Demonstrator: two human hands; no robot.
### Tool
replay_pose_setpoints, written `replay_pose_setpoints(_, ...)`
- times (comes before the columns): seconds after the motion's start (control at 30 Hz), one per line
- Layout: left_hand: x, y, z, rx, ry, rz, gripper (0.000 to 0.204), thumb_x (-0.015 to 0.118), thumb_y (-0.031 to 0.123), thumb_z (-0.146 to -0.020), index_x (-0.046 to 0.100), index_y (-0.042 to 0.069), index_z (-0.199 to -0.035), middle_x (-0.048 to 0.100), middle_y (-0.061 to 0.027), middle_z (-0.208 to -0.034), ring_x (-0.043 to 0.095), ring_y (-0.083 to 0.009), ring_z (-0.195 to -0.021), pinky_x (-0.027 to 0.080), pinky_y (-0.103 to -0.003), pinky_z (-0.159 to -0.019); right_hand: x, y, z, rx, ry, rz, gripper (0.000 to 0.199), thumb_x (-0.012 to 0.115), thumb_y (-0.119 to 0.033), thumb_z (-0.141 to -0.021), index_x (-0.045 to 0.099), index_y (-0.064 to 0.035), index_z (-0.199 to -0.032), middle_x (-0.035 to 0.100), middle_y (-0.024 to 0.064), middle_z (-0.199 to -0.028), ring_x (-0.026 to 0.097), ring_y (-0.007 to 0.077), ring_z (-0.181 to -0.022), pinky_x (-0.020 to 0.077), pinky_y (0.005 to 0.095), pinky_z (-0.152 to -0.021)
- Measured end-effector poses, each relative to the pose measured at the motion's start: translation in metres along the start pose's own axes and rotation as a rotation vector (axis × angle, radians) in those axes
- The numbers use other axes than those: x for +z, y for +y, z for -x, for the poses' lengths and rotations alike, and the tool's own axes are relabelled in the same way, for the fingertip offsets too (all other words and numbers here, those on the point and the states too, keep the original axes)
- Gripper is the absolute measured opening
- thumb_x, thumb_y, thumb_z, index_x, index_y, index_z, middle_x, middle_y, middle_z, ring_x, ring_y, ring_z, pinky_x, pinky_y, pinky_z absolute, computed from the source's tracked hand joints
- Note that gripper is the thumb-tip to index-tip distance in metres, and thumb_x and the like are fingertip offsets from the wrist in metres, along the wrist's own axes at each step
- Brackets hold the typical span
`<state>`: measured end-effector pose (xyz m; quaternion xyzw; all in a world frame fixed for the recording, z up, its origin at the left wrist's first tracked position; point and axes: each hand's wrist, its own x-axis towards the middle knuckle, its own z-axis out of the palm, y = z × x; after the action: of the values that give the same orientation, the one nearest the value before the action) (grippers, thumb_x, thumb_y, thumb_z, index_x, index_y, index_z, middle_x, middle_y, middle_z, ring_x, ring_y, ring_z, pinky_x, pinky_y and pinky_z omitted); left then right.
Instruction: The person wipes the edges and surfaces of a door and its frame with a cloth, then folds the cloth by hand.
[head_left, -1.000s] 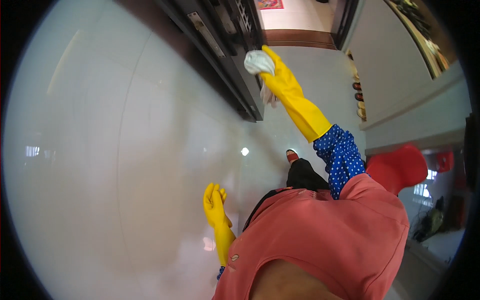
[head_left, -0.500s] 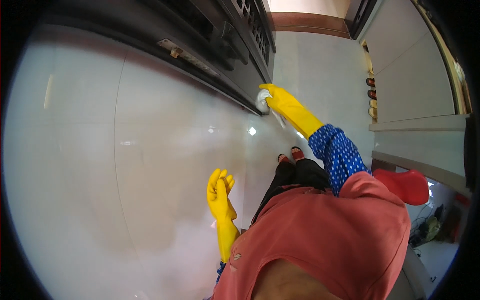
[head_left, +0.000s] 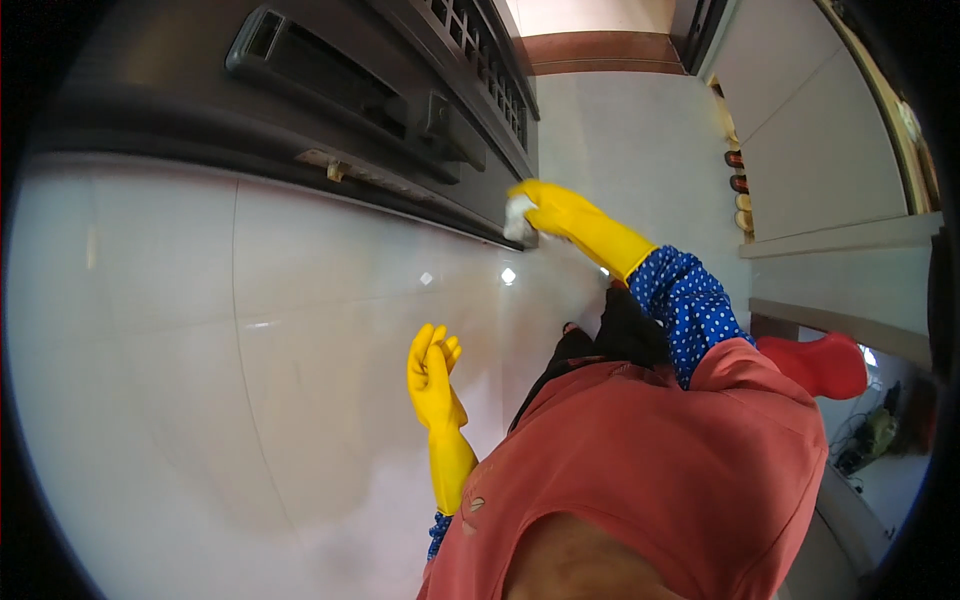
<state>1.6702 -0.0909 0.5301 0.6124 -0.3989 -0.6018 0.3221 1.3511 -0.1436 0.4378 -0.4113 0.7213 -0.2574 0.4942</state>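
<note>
At the upper centre of the frame, my right hand (head_left: 543, 207) grips a bunched white cloth (head_left: 518, 217), which appears to touch the dark door (head_left: 250, 112) at the right end of its lower edge. I judge the cloth could slip if the smooth yellow glove holds too lightly, or snag on the brass-coloured bolt (head_left: 335, 172) farther left if dragged along that edge; a swing of the door could knock my fingers. My right arm slants up and leftward, while below and left of centre my left hand (head_left: 433, 385) hangs well apart, fingers loosely curled, nothing visible in it
</note>
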Motion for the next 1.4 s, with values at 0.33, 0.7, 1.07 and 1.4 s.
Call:
replay_pose_setpoints(0.33,0.091,0.005,-0.027,0.006,0.148,0.005,0.035,0.052,0.015,-0.102,0.052,0.002,-0.134,0.061,-0.0154,-0.127,0.063,-0.0251,-0.108,0.052,-0.038,-0.097,-0.029,0.051,-0.134,-0.190,0.299,-0.318,0.046,0.059,-0.017,-0.090,0.050,-0.0111,-0.134,0.065,0.0159,-0.112,0.066,0.0297,-0.096,0.0517,0.0355,-0.088)
replay_pose_setpoints(0.7,0.156,0.015,0.007,-0.014,0.353,0.104,0.034,0.055,0.016,-0.101,0.055,0.003,-0.132,0.063,-0.0126,-0.124,0.065,-0.0231,-0.104,0.052,-0.037,-0.096,-0.198,-0.222,-0.098,-1.374,0.848,-0.193,0.034,0.055,-0.009,-0.086,0.060,0.0014,-0.118,0.064,0.0212,-0.089,0.066,0.0355,-0.079,0.0529,0.0424,-0.066)
replay_pose_setpoints(1.07,0.165,-0.014,0.024,0.023,0.366,0.193,0.032,0.054,0.014,-0.101,0.056,0.003,-0.132,0.064,-0.0110,-0.123,0.065,-0.0209,-0.102,0.052,-0.036,-0.095,-0.055,0.053,-0.164,0.163,-0.496,0.304,0.022,0.057,-0.019,-0.094,0.067,-0.0079,-0.111,0.068,0.0107,-0.090,0.067,0.0260,-0.082,0.0519,0.0367,-0.076)
replay_pose_setpoints(1.4,0.110,0.023,-0.136,0.224,0.330,-0.100,0.048,0.062,0.023,-0.097,0.049,-0.001,-0.138,0.057,-0.0167,-0.134,0.059,-0.0294,-0.118,0.047,-0.042,-0.105,-0.106,0.104,-0.137,0.161,-0.361,-0.090,0.029,0.064,-0.011,-0.084,0.064,-0.0073,-0.113,0.067,0.0131,-0.092,0.068,0.0270,-0.087,0.0535,0.0371,-0.073)
